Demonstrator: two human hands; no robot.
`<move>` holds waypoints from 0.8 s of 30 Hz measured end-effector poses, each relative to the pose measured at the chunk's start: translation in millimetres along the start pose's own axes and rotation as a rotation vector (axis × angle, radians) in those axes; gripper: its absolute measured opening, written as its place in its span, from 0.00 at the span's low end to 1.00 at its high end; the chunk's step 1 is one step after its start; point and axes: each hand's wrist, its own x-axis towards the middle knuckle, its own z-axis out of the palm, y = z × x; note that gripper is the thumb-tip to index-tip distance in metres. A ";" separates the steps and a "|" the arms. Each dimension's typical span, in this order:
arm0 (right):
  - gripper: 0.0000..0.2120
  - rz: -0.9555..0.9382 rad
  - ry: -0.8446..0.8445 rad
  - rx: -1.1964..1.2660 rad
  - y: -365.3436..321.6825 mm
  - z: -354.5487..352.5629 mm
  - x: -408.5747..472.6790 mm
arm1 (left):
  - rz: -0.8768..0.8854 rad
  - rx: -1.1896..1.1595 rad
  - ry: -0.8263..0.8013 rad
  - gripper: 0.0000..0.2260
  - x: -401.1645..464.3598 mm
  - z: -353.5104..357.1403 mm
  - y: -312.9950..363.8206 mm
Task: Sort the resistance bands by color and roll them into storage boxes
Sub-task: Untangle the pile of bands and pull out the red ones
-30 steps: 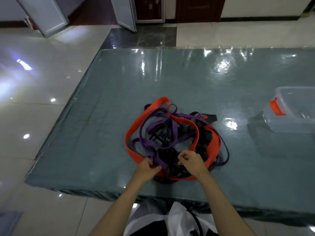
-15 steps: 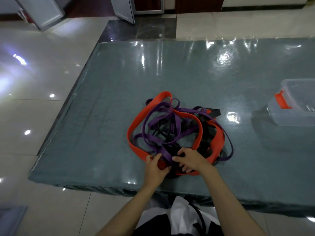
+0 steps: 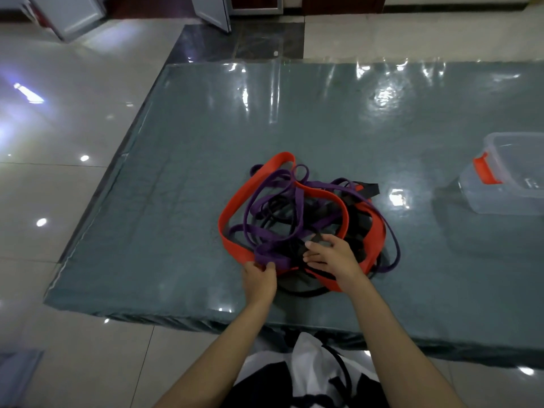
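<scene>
- The mat [image 3: 294,136] carries a tangled pile of bands near its front edge.
- A clear box [image 3: 509,184] sits well apart, at the right.
- The orange band [image 3: 232,219] rings the pile.
- The right hand [image 3: 331,256] rests on black bands [image 3: 294,285], fingers loosely bent.
- The left hand [image 3: 259,279] pinches the purple band [image 3: 270,254] at the pile's near edge.

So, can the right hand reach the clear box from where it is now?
Probably yes. The right hand rests on the tangled bands, and only bare mat lies between it and the clear box.
</scene>
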 end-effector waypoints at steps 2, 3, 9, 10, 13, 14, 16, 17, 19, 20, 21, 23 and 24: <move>0.15 -0.014 0.017 0.075 -0.3 -3.8 -2.2 | -0.109 -0.082 -0.066 0.14 1.8 4.3 2.7; 0.15 -0.024 0.019 0.108 -1.2 -5.9 -2.7 | -0.207 -0.150 -0.128 0.12 -0.4 6.2 4.8; 0.19 -0.060 -0.088 0.020 -8.9 -3.2 -6.4 | -0.268 -0.389 -0.485 0.09 -9.9 16.1 21.9; 0.17 -0.075 -0.134 -0.003 -9.2 -0.9 -6.8 | -0.242 -0.396 -0.525 0.11 -9.9 18.4 24.9; 0.12 -0.110 -0.273 -0.051 -12.0 1.3 -7.3 | -0.123 -0.266 -0.528 0.15 -11.6 26.4 28.2; 0.12 -0.122 -0.283 -0.061 -12.7 1.2 -7.0 | -0.081 -0.215 -0.475 0.14 -10.9 27.9 26.6; 0.09 -0.170 -0.218 -0.078 -13.4 -1.1 -5.0 | -0.019 -0.191 -0.379 0.12 -9.6 27.8 26.1; 0.08 -0.206 -0.152 -0.101 -14.7 -3.2 -3.8 | 0.003 -0.201 -0.351 0.12 -8.3 26.6 28.4; 0.08 -0.259 -0.094 -0.148 -20.6 -11.3 -4.8 | 0.047 -0.246 -0.318 0.10 -5.9 24.2 38.0; 0.07 -0.262 -0.119 -0.159 -24.6 -16.3 -7.0 | 0.071 -0.268 -0.308 0.09 -4.9 22.8 43.7; 0.07 -0.262 -0.167 -0.179 -29.0 -21.4 -9.3 | 0.097 -0.279 -0.299 0.09 -4.9 21.8 51.2; 0.07 -0.284 -0.261 -0.286 -35.5 -28.8 -12.8 | 0.146 -0.299 -0.272 0.09 -6.1 18.8 68.8; 0.07 -0.312 -0.276 -0.375 -37.7 -29.9 -14.7 | 0.172 -0.319 -0.250 0.09 -5.6 16.4 79.1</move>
